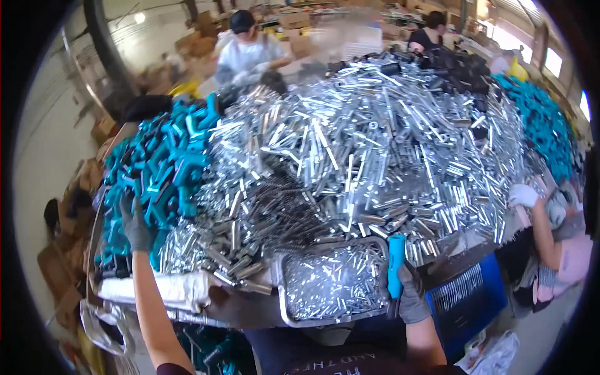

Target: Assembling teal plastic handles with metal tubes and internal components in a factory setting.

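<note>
My left hand point(135, 226), in a grey glove, reaches to the near left part of a heap of teal plastic handles point(164, 165). Its fingers are stretched out against the pieces, and I see nothing gripped in them. In a grey glove too, my right hand point(413, 296) is closed round a teal handle point(395, 265) that points upward, with a dark part at its lower end. That handle stands beside the right rim of a tray point(282, 299) full of small shiny metal pieces. Part of the right fingers is hidden.
A large mound of metal rods and sockets point(375, 150) covers the table, with dark springs point(281, 209) in front. More teal pieces point(540, 119) lie far right. A blue crate point(469, 294) stands below the edge. Co-workers point(250, 56) work across the table, and a white-gloved hand point(524, 195) is at right.
</note>
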{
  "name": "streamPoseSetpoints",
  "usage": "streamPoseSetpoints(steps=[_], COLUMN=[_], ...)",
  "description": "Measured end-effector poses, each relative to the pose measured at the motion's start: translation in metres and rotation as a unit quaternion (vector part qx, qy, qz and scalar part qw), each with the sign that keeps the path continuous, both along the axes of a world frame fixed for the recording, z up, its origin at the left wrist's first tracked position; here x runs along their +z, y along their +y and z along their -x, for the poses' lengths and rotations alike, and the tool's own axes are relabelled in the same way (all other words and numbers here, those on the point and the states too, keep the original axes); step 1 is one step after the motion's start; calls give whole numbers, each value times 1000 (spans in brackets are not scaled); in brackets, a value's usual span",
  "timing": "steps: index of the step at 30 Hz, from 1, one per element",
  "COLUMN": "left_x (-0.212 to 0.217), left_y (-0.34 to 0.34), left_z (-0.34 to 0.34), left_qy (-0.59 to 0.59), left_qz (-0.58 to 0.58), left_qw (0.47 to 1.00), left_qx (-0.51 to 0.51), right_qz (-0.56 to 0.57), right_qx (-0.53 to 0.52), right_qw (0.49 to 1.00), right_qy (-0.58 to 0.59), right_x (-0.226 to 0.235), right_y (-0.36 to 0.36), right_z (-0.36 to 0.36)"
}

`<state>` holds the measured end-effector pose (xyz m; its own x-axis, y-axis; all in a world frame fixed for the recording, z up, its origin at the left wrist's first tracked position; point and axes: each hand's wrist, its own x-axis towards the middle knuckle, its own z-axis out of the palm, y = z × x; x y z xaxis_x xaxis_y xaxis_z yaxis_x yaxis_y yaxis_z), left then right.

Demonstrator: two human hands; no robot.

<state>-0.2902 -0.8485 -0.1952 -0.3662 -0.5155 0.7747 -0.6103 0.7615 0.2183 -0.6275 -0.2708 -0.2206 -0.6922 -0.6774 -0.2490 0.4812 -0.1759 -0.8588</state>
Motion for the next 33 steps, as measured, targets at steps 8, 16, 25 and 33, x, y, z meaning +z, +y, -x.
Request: streamPoseSetpoints(steps=[8, 16, 25, 33], left_x=[173, 176, 142, 146], left_y=[202, 293, 293, 324], left_z=[368, 615, 694, 531], left_qy=[-140, -172, -291, 99], left_qz=[-38, -93, -176, -264], left_qw=[939, 902, 916, 839], left_qx=[-313, -385, -214, -465], right_qz=[112, 110, 119, 71], right_qx=[78, 107, 174, 103], right_qw=[987, 974, 974, 992], right_qy=[-85, -167, -84, 20], right_x=[-51, -46, -42, -49], right_y=[24, 34, 31, 32], right_z=[57, 61, 59, 59])
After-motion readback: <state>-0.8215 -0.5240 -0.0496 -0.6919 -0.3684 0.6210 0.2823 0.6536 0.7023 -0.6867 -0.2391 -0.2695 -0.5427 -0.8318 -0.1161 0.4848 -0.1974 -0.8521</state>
